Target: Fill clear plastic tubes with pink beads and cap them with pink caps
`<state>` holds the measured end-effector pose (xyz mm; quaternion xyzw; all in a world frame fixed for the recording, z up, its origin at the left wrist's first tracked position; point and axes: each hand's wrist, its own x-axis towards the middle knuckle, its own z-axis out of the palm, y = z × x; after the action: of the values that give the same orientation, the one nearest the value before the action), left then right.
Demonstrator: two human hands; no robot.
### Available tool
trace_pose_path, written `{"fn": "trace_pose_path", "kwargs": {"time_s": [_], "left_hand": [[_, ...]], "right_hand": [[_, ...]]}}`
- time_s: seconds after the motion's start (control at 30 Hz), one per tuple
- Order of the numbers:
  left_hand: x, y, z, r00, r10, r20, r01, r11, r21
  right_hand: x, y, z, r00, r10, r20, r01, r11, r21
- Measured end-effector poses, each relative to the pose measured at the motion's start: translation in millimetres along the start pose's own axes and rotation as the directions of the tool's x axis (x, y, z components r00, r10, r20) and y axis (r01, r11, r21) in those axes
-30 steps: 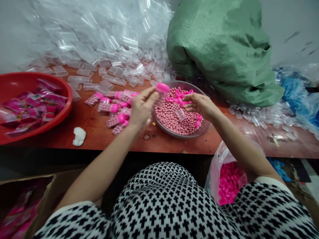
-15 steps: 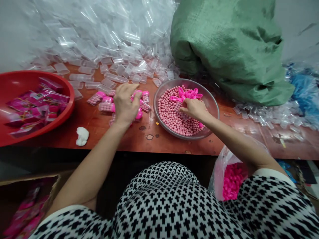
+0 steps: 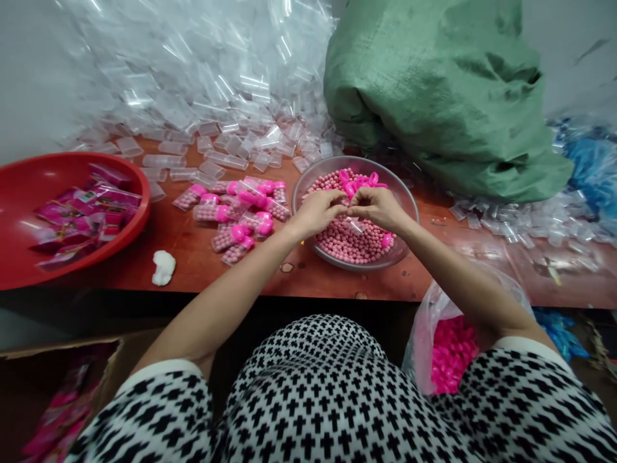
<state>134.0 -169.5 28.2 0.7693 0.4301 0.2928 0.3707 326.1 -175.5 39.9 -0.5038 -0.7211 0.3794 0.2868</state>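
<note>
Over a metal bowl (image 3: 409,222) of pink beads (image 3: 347,247), my two hands meet at the fingertips. My right hand (image 3: 378,207) is closed in a pinch on a clear plastic tube (image 3: 355,225), which shows partly below the fingers. My left hand (image 3: 315,212) is also pinched closed, its fingertips against the right ones; what it grips is hidden. Behind the hands, bright pink plastic caps (image 3: 359,182) lie on the beads. Left of the bowl is a group of bead-filled tubes (image 3: 209,213) with pink caps, lying on their sides.
A red basin (image 3: 139,222) with pink packets stands at the left, a white wad (image 3: 164,267) near it. Empty clear tubes (image 3: 166,161) are heaped at the back. A green sack (image 3: 448,96) stands back right. A bag of pink caps (image 3: 453,354) hangs below the table edge.
My left hand has moved right, from the capped tubes to the bowl, and now meets my right hand. More of the capped tubes show.
</note>
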Motion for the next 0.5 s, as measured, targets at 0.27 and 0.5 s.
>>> {"fn": "trace_pose_path", "kwargs": {"time_s": [0.27, 0.5], "left_hand": [[-12.7, 15.6, 10.3, 0.969, -0.207, 0.135, 0.244, 0.714, -0.656], [-22.9, 13.7, 21.0, 0.98, -0.166, 0.108, 0.192, 0.658, -0.729]], "right_hand": [[-24.9, 4.4, -39.8, 0.996, -0.077, 0.044, 0.072, 0.992, 0.107], [-44.6, -1.5, -65.5, 0.92, 0.245, 0.305, 0.112, 0.581, -0.806]]}}
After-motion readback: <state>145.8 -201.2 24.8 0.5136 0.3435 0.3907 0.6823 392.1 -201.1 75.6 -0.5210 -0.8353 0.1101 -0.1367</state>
